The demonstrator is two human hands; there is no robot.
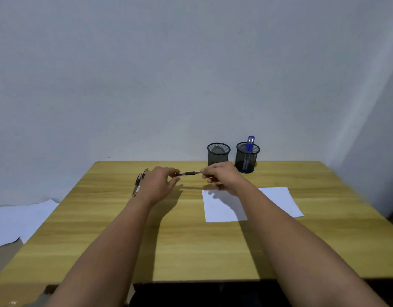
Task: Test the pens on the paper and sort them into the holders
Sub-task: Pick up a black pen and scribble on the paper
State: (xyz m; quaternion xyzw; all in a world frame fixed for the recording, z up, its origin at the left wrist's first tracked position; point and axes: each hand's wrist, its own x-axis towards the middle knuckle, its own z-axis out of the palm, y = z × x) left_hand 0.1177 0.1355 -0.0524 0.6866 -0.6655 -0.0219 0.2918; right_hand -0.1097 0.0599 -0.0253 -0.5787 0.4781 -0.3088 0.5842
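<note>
A dark pen (189, 173) is held level above the table between both hands. My left hand (161, 182) pinches its left end and my right hand (222, 177) pinches its right end. Behind my left hand lie other pens (138, 181) on the wooden table (191, 240), partly hidden. A white sheet of paper (277, 199) lies under and to the right of my right hand. Two black mesh holders stand at the back: the left holder (218, 154) looks empty, the right holder (247, 156) has a blue pen (249, 145) standing in it.
A grey wall rises right behind the holders. White sheets (18, 220) lie on the floor left of the table. The table's front edge runs below my forearms.
</note>
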